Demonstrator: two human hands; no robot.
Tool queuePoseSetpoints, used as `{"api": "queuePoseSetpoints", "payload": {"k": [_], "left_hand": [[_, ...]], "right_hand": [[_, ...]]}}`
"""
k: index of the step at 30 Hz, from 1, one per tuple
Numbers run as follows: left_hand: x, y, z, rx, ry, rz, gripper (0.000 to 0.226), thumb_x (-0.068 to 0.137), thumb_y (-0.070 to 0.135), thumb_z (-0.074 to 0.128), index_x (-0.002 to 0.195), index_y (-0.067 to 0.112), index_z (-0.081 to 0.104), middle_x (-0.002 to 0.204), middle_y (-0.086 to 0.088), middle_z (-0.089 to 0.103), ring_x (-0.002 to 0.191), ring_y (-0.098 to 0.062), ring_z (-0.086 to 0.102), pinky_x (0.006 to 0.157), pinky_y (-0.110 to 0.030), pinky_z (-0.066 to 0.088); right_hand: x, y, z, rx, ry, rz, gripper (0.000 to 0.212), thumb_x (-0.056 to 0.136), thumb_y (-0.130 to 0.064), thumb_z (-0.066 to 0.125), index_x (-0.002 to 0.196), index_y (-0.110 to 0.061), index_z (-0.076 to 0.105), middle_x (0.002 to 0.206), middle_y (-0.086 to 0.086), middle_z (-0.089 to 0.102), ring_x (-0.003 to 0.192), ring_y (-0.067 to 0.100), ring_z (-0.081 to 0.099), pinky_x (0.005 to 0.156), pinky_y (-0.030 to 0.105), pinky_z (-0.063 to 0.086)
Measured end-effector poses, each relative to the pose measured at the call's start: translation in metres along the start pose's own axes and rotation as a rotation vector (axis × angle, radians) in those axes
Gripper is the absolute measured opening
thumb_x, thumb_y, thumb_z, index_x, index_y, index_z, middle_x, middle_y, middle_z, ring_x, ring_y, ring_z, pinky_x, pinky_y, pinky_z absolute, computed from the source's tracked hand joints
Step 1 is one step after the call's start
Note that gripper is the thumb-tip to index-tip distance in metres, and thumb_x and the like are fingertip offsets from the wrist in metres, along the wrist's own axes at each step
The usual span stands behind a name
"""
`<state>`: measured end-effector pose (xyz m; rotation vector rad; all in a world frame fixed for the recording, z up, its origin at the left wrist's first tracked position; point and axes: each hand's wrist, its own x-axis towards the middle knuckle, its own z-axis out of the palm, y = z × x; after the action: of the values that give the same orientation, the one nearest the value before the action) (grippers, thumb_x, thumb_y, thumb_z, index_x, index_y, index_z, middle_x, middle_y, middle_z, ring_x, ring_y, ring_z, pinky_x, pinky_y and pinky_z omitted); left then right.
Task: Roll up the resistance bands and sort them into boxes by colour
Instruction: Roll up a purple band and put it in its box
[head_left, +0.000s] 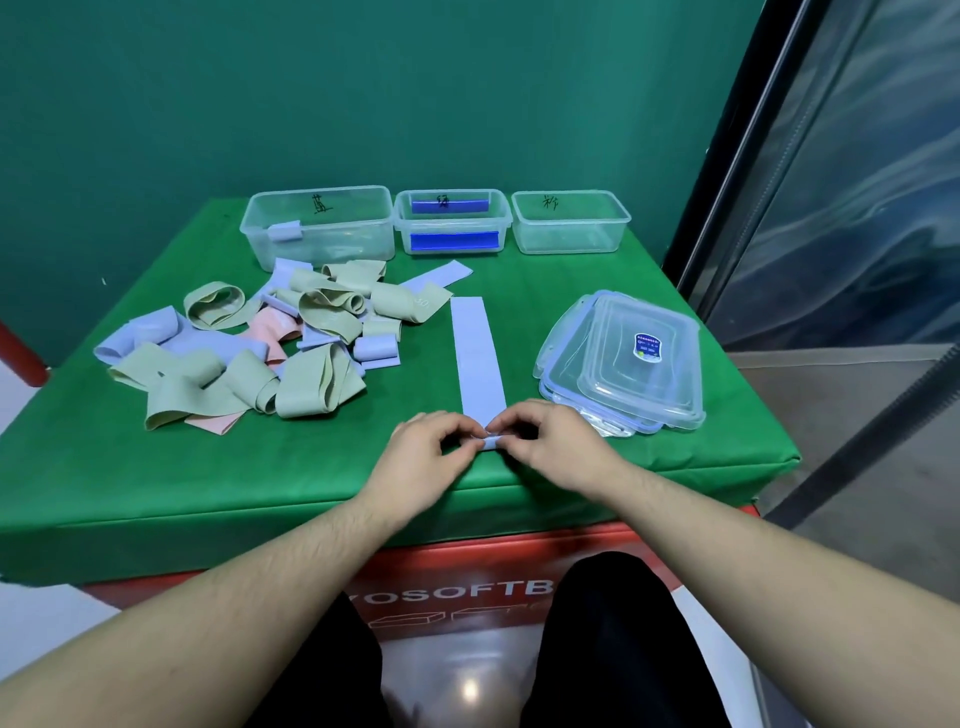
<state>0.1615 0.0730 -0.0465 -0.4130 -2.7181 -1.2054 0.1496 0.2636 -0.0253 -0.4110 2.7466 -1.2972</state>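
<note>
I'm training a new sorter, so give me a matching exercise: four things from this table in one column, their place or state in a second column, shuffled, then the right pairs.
Things
1. flat blue band
2. left box
3. stack of lids
4. right box

Places or states
A. holds nothing
B. lies on the right side of the table, nearer than the boxes
C. near end pinched by the left hand and right hand
D. holds one rolled blue band

Pairs: 1-C, 2-D, 3-B, 4-A
</note>
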Motion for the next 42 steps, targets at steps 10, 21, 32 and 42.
{"api": "queuePoseSetpoints", "payload": {"k": [10, 21, 32, 42], "left_hand": [[-0.004, -0.002, -0.002, -0.17, -0.013, -0.048, 0.031, 0.08, 0.018, 0.079, 0.092, 0.042, 0.065, 0.09, 0.015, 0.07, 0.094, -0.004, 0.061, 0.088, -0.018, 0.046], [-0.003, -0.001, 0.002, -0.229, 0.003, -0.112, 0.019, 0.083, 0.022, 0.077, 0.082, 0.038, 0.067, 0.08, 0.013, 0.069, 0.085, -0.01, 0.063, 0.085, -0.031, 0.05], [-0.002, 0.002, 0.005, -0.087, 0.03, -0.092, 0.005, 0.085, 0.024, 0.075, 0.084, 0.027, 0.071, 0.083, 0.013, 0.065, 0.081, -0.002, 0.059, 0.076, -0.019, 0.045], [-0.003, -0.001, 0.002, 0.089, 0.034, 0.035, 0.014, 0.087, 0.03, 0.073, 0.095, 0.02, 0.078, 0.09, 0.01, 0.059, 0.084, -0.003, 0.056, 0.078, -0.011, 0.039]], "right_hand": [[-0.006, 0.015, 0.006, 0.022, 0.009, -0.041, 0.025, 0.083, -0.01, 0.074, 0.103, -0.024, 0.068, 0.089, -0.011, 0.066, 0.074, -0.004, 0.054, 0.071, 0.009, 0.041], [-0.006, 0.019, 0.004, 0.139, 0.013, 0.006, 0.017, 0.088, -0.02, 0.071, 0.095, -0.035, 0.065, 0.078, -0.017, 0.062, 0.063, 0.004, 0.049, 0.065, 0.02, 0.043], [-0.002, 0.02, 0.008, 0.011, 0.065, -0.002, 0.009, 0.086, -0.019, 0.072, 0.087, -0.028, 0.07, 0.084, -0.011, 0.06, 0.068, -0.001, 0.052, 0.066, 0.013, 0.039], [-0.003, 0.017, 0.01, -0.135, 0.089, -0.057, 0.008, 0.09, -0.023, 0.069, 0.096, -0.021, 0.074, 0.091, -0.013, 0.053, 0.074, -0.006, 0.049, 0.073, 0.014, 0.036]]}}
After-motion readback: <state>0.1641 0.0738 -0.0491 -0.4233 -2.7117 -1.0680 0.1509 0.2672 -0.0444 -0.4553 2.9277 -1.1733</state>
